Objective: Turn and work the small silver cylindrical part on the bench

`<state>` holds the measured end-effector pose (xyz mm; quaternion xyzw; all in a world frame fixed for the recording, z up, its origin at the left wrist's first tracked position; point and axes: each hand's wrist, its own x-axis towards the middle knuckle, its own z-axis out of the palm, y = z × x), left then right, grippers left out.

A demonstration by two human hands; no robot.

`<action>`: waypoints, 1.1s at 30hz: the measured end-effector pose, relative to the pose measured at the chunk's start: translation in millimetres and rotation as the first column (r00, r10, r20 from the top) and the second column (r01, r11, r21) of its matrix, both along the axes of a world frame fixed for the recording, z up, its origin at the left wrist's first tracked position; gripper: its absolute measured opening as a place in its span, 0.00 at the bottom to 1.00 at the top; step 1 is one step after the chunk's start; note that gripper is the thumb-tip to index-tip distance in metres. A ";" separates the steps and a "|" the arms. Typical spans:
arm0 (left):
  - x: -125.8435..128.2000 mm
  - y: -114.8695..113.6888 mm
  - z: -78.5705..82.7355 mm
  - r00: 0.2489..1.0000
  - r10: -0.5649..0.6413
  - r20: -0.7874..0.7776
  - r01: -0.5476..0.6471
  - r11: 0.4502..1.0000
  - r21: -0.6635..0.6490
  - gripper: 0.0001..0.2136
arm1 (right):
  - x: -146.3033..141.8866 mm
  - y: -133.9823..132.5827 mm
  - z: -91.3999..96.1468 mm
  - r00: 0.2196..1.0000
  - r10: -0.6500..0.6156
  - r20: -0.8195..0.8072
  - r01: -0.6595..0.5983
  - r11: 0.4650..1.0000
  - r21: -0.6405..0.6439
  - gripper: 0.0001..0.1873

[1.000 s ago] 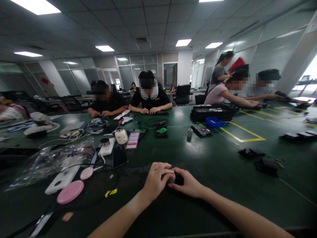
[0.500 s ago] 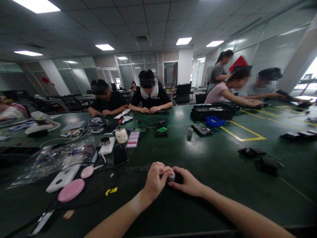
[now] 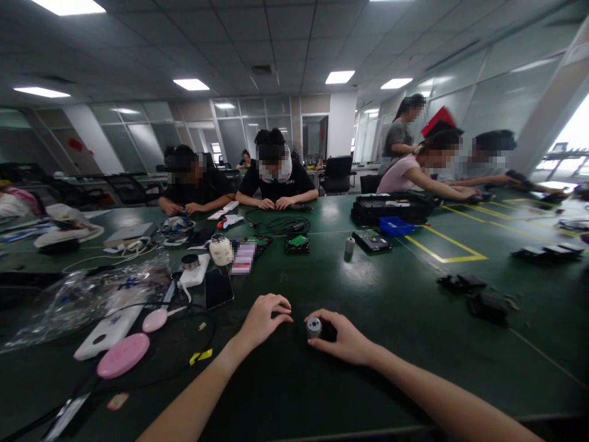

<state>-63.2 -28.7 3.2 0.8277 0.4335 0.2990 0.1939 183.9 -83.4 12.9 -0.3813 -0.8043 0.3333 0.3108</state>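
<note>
In the head view, the right hand (image 3: pixel 343 337) gripped a motor-like metal cylinder (image 3: pixel 314 329) between thumb and fingers, at the lower centre of the frame. The cylinder stood upright on the green tabletop (image 3: pixel 391 301), its round end facing up. Just left of it, the left hand (image 3: pixel 264 320) was empty, fingers loosely curved and apart from the cylinder. A similar cylinder (image 3: pixel 350 245) stood right of centre, beside a hard drive (image 3: pixel 373 241); a black smartphone (image 3: pixel 219 287) lay left of centre.

Ceiling light panels (image 3: pixel 339 77) on. Beyond the far edge of the green tabletop (image 3: pixel 396 301): black chair (image 3: pixel 338 174), white pillar (image 3: pixel 342 126), glass partitions (image 3: pixel 230 132).
</note>
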 end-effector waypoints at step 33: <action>55.1 -43.3 11.0 0.866 -0.066 0.495 0.115 0.991 -0.070 0.08 | 0.9 -0.1 -1.8 1.000 -0.013 0.023 0.012 0.999 0.038 0.21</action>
